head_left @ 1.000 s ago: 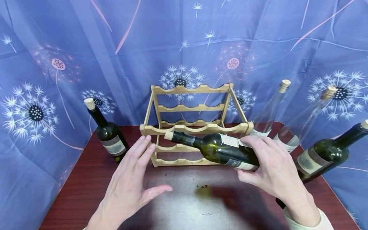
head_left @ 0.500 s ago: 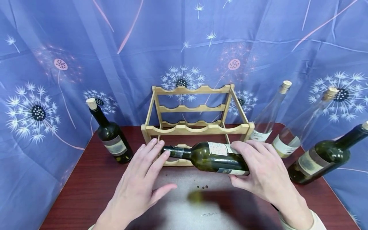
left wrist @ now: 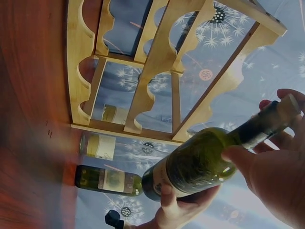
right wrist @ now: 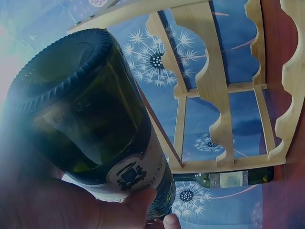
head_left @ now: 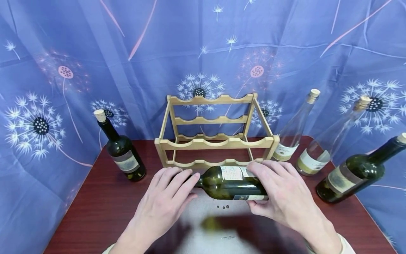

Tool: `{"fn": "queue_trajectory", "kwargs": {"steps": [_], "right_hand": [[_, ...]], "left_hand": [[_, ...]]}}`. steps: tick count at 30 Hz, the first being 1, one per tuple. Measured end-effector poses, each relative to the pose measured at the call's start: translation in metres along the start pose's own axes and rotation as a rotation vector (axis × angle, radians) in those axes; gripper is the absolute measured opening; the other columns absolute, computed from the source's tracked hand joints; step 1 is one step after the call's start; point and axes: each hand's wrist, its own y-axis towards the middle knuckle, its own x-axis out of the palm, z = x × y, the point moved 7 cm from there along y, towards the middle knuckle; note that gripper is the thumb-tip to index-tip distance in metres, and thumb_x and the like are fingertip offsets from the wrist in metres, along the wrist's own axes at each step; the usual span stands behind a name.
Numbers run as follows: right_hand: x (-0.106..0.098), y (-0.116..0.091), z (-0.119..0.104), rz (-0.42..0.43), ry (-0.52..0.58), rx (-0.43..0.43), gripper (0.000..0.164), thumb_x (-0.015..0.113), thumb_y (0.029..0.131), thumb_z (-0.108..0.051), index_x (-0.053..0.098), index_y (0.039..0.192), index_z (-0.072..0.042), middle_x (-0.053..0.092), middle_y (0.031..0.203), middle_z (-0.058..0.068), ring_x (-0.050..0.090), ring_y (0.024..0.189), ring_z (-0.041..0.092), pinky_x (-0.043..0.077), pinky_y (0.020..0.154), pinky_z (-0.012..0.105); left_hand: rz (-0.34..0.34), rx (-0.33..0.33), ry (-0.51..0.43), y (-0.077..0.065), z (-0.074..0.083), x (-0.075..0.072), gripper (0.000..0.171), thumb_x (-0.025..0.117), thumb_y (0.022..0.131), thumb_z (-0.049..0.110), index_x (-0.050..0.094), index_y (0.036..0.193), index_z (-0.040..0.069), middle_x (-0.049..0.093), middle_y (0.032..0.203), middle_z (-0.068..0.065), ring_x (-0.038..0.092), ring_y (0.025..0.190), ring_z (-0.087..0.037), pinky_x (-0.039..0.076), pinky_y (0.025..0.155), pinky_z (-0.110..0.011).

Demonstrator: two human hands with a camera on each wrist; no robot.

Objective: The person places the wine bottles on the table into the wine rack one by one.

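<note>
A green glass wine bottle [head_left: 222, 182] lies level in the air over the table, in front of the wooden wine rack [head_left: 215, 144]. My right hand [head_left: 283, 187] grips its body near the base, thumb below and fingers over the top. Around the neck, my left hand [head_left: 168, 197] has its fingers on the far side and its thumb on the near side. The cork [left wrist: 288, 107] at the mouth shows in the left wrist view; my left fingers hide it in the head view. The right wrist view shows the bottle's ridged base [right wrist: 62, 67] up close.
A corked dark bottle [head_left: 125, 155] stands left of the rack. To the right stand two clear bottles, one nearer the rack [head_left: 290, 134], and another dark bottle [head_left: 352, 176]. Small dark bits [head_left: 223, 207] lie on the table [head_left: 95, 211]. A patterned blue curtain [head_left: 142, 70] hangs behind.
The bottle has come down, nearer and leftward with my right hand, levelling out. My left hand, spread and apart from it earlier, has closed around the neck.
</note>
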Motion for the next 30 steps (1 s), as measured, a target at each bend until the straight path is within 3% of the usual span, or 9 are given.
{"fn": "queue_trajectory", "kwargs": {"steps": [10,18,30], "right_hand": [[0.0,0.0,-0.006,-0.022,0.0,-0.012,0.078,0.078,0.047,-0.034,0.062,0.117,-0.004,0.062,0.109,0.003,0.059,0.097,0.025,0.041,0.082,0.043],[0.001,-0.001,-0.008,-0.042,-0.022,-0.032,0.08,0.078,0.047,-0.035,0.061,0.117,-0.002,0.061,0.108,0.004,0.059,0.096,0.026,0.041,0.081,0.044],[-0.001,-0.001,-0.009,-0.049,-0.01,-0.019,0.08,0.078,0.048,-0.036,0.06,0.119,-0.002,0.061,0.111,0.004,0.06,0.096,0.024,0.04,0.082,0.041]], "left_hand": [[-0.082,-0.03,0.033,-0.006,-0.002,0.006,0.035,0.043,0.101,0.026,0.066,0.119,0.007,0.062,0.102,-0.007,0.056,0.087,-0.027,0.043,0.074,-0.04],[-0.162,-0.07,0.049,-0.008,-0.003,0.013,0.039,0.045,0.099,0.032,0.063,0.122,0.008,0.058,0.095,-0.003,0.05,0.075,-0.024,0.04,0.063,-0.034],[-0.171,-0.065,0.089,-0.005,-0.003,0.01,0.037,0.043,0.099,0.036,0.065,0.111,0.008,0.055,0.089,-0.003,0.045,0.069,-0.024,0.035,0.057,-0.032]]}}
